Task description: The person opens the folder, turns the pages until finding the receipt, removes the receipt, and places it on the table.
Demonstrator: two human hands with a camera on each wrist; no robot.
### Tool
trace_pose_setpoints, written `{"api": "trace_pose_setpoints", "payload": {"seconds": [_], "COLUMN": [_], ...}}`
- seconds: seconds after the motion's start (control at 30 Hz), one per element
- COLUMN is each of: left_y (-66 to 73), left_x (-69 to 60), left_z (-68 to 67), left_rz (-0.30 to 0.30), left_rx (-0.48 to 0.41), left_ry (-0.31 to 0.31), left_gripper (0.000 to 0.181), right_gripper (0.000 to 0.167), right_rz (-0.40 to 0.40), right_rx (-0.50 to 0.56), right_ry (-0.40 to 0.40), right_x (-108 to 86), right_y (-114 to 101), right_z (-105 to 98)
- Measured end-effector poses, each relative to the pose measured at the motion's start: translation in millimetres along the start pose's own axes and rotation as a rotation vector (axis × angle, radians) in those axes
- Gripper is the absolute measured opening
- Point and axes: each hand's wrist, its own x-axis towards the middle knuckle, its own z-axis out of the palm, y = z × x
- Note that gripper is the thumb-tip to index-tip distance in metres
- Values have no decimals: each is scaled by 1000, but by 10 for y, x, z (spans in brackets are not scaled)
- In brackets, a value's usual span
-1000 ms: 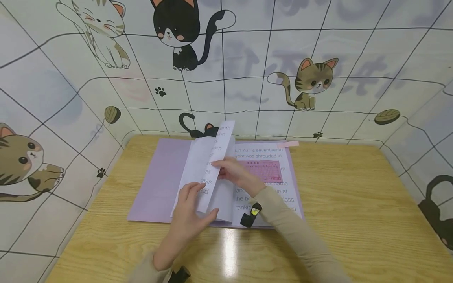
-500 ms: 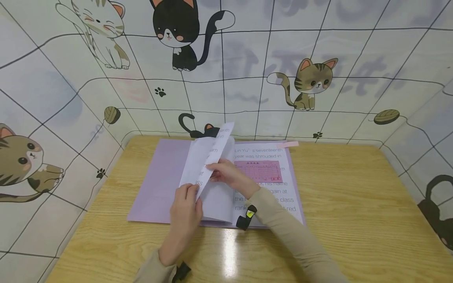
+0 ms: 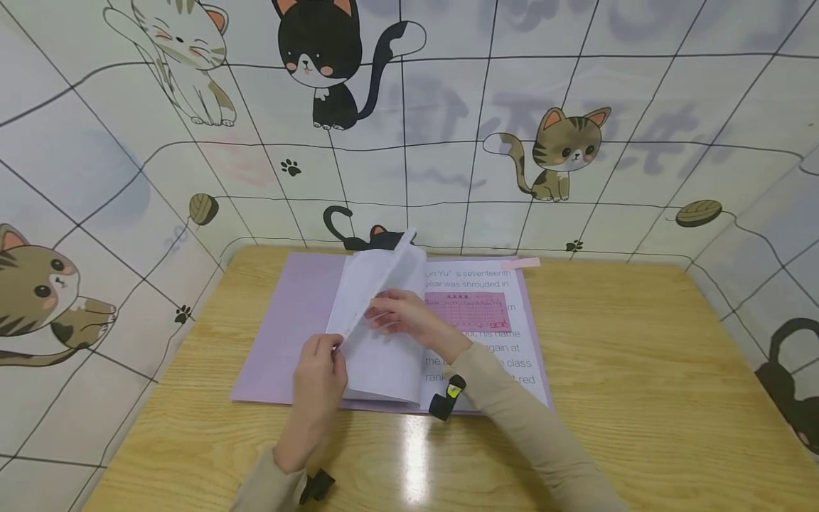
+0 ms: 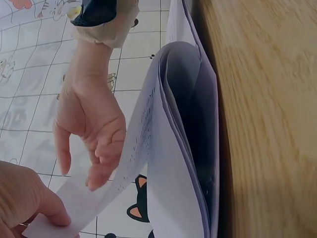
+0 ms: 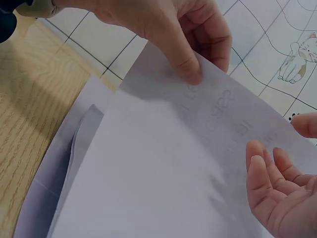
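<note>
A booklet with a lilac cover point(image 3: 281, 327) lies spread on the wooden table, its printed right page point(image 3: 480, 391) facing up. One white leaf point(image 5: 148, 148) is lifted and leans leftward, its faint lettering showing through reversed in the right wrist view. My left hand point(image 3: 318, 380) pinches the lower outer corner of that leaf between thumb and fingers, as the left wrist view also shows. Close to the leaf's upper edge hovers my right hand point(image 3: 406, 320), fingers loosely bent and not pinching the paper. Its thumb and fingers lie apart around the edge in the right wrist view.
On the right page rests a pink printed slip point(image 3: 470, 313). A pale pink tab point(image 3: 521, 263) sticks out at the top right corner. Behind the table point(image 3: 640, 370) rises a white backdrop point(image 3: 448, 171) with cartoon cats.
The lifted leaf has swung left and down. My left hand closed on its lower corner and drew it leftward. My right hand shifted slightly left and loosened its hold on the leaf.
</note>
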Motion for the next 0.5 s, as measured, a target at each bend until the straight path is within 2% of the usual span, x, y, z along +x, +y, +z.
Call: {"api": "trace_pose_setpoints", "payload": {"seconds": [0.17,0.33,0.5], "left_y": [-106,-197,-251], "left_x": [-15,-22,-30], "left_z": [-1,-3,-22], "left_rz": [-27,-61,-127], "left_rx": [-15,-57,-98], "left_ry": [-8,-31,-75], "left_gripper": [23,21,22], "right_gripper": [17,22,25], "right_rz": [2,11,6], "right_rx": [3,-8,-21], "right_ry": [3,17,34], "right_x": [-30,-64,-86], "right_y": [-21,-27,-13], "right_z": [-29,-97,-195]}}
